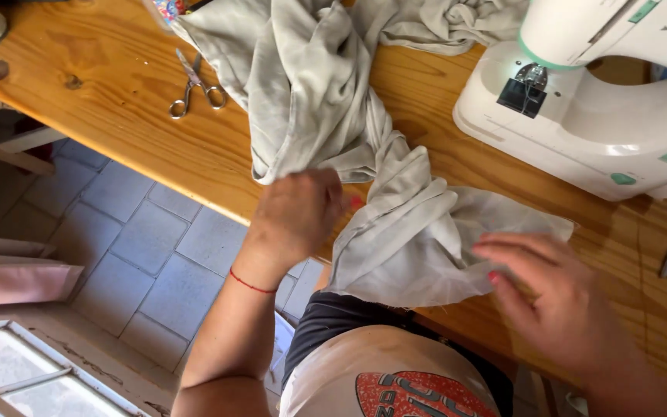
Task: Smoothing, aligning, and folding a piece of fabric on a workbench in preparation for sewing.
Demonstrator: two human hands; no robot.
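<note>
Both: left hand (299, 216) grips grey cloth (326, 100); right hand (557, 297) open, fingertips touching it.

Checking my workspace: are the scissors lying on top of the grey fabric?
No, the scissors lie on bare wooden table, beside the grey fabric.

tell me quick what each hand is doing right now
Left hand: closed, gripping a bunched fold of the grey fabric.
Right hand: open, fingers spread, fingertips resting on the fabric's edge.
</note>
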